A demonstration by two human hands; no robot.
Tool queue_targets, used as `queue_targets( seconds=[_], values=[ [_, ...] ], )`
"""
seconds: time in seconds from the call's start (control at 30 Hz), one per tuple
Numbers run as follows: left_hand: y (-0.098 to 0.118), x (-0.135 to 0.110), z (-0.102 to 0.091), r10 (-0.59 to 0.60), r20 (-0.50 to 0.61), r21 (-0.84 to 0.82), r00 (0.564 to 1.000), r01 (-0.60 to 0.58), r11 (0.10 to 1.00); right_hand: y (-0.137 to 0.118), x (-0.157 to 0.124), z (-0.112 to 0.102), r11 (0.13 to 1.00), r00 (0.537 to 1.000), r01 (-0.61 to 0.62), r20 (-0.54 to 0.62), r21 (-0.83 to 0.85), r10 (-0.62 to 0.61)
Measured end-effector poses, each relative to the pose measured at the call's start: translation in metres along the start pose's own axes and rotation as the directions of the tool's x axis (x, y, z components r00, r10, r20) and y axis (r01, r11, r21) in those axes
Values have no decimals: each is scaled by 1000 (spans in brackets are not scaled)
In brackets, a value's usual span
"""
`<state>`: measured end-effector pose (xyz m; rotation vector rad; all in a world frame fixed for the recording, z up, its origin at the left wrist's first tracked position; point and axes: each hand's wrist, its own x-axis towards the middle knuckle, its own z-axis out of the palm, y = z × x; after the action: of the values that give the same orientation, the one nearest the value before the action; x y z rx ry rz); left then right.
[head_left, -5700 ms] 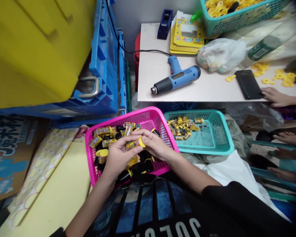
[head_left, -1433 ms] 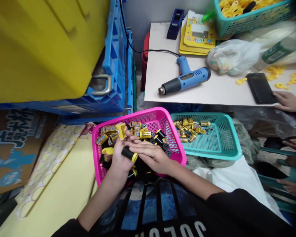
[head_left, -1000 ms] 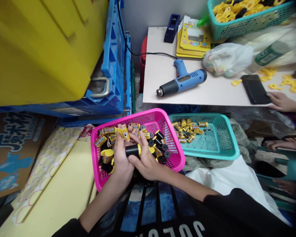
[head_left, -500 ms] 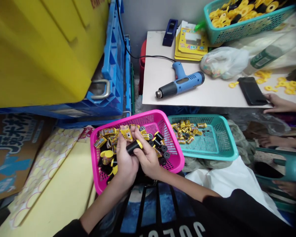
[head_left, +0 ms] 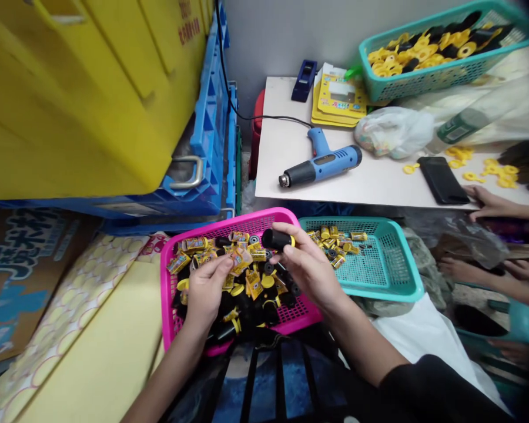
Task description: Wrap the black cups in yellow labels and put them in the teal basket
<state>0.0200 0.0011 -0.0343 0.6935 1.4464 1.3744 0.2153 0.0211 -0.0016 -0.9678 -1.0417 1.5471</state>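
Observation:
A pink basket (head_left: 170, 305) on my lap holds several small black-and-yellow canisters, some with yellow printed labels. My right hand (head_left: 308, 267) is raised over the basket's right side, fingers pinched on a black canister with a yellow end (head_left: 277, 239). My left hand (head_left: 205, 288) is over the basket's middle, with thumb and fingers pinched on a yellow printed label sleeve (head_left: 240, 260). A teal basket (head_left: 397, 282) to the right holds several labelled canisters (head_left: 335, 241).
A low table (head_left: 361, 182) carries a blue heat gun (head_left: 320, 164), a black phone (head_left: 443, 180), a plastic bag, yellow cards and a teal basket of yellow rings (head_left: 441, 56). Another person's hand (head_left: 489, 202) rests on its right edge. Yellow and blue crates (head_left: 114, 117) stand at left.
My hands have come apart. The right hand lifted the black canister up and to the right; the left hand kept the yellow label and lowered toward the basket. The view tilted down slightly.

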Motion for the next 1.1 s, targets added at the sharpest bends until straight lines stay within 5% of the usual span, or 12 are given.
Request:
queue_targets(
  seconds=[0.17,0.57,0.77,0.87,0.97,1.1],
  values=[
    [0,-4,-7,29,77,71,997,-35,997,-19,10,-9,999,991,-33,125,-34,37],
    [34,-11,12,-64,181,131,981,41,991,-6,13,-26,975,959,-197,189,-98,213],
    [38,-15,20,-97,299,160,949,50,986,7,5,-15,985,991,-15,132,-172,38],
    [40,-19,22,-79,345,148,935,29,989,17,-1,-6,995,987,62,156,-81,-49],
    [40,-24,23,-102,370,135,923,55,989,26,-6,1,986,979,-105,189,132,79],
    [35,-28,25,-129,351,94,928,103,990,37,-10,14,860,912,-365,321,357,254]
  ],
)
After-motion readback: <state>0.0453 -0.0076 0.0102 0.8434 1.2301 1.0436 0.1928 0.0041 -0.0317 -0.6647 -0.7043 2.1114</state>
